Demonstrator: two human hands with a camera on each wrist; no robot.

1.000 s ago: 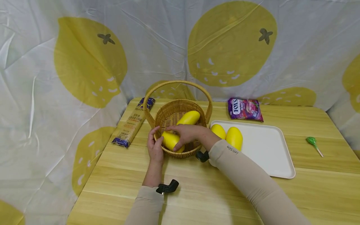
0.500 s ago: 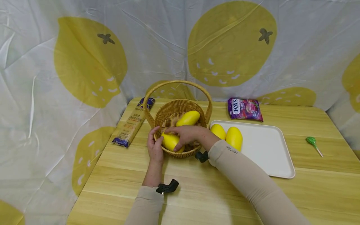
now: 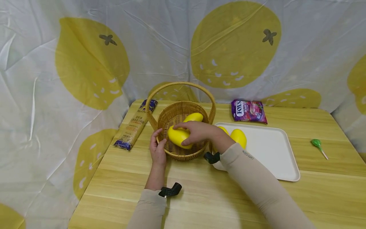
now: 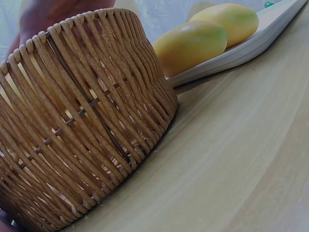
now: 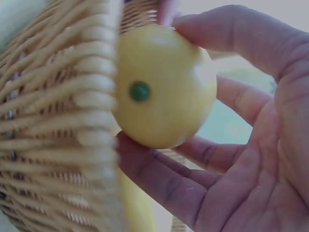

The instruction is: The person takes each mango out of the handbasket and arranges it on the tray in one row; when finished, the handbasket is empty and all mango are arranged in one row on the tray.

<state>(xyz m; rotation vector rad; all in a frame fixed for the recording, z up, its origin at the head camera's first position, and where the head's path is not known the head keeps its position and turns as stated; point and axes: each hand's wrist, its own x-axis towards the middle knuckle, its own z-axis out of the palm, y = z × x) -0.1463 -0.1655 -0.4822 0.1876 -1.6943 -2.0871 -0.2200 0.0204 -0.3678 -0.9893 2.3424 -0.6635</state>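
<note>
My right hand (image 3: 199, 131) grips a yellow mango (image 3: 178, 136) between thumb and fingers, over the inside of a wicker basket (image 3: 183, 156). In the right wrist view this mango (image 5: 164, 87) shows a green stem spot and sits close to the basket rim (image 5: 99, 116). Behind it, a second mango (image 3: 194, 117) lies in the basket, partly covered by the right hand. At the basket's near left side, my left hand (image 3: 158, 152) holds the rim. The left wrist view shows mainly the basket's woven wall (image 4: 91, 116).
Right of the basket, a white tray (image 3: 268, 152) bears two mangoes (image 3: 238, 137), one partly hidden by the right arm. A purple candy bag (image 3: 249, 111) lies behind the tray, a green lollipop (image 3: 316, 143) to its right. A spaghetti pack (image 3: 134, 127) lies left of the basket.
The right hand has lifted the gripped mango from the basket's near left side, moving up and to the right, away from the left thumb. The left hand stays in place.
</note>
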